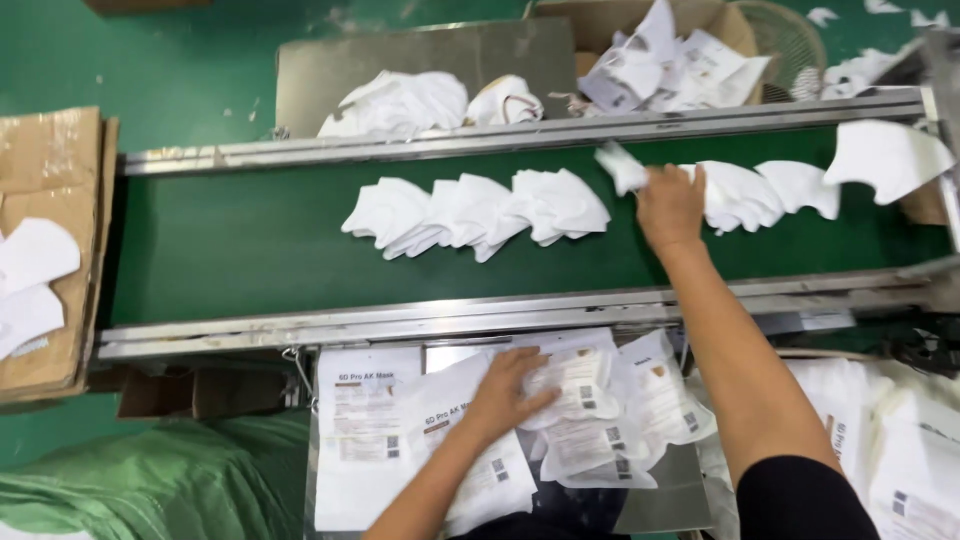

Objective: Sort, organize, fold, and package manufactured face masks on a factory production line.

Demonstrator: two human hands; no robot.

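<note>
The blur makes a lot of this hard to read: the right hand (670,205) is stretched out over the green conveyor belt (250,250) and its fingers are pinched on one white mask (622,167), but that mask is smeared by motion so you can't see exactly how it's gripped. Past the hand, the row of masks on the right (770,192) overlaps and the hand hides where it starts. Another bunch, the overlapping masks in the middle of the belt (480,212), sits well apart to the left. Right arm is extended forward and angled a bit left, sleeve cut off at the bottom edge. The left hand (505,395) lies palm down, fingers spread flat, on the pile of white printed pouches (585,420) on the metal surface (660,500) just below the belt rail; it's pressing on them, not closed around anything. The bottom of that pile runs out of frame. Behind the belt there's a cardboard box (735,25) of crumpled pouches, partly cut off at the top, and a loose heap of masks on a grey board (400,100).
</note>
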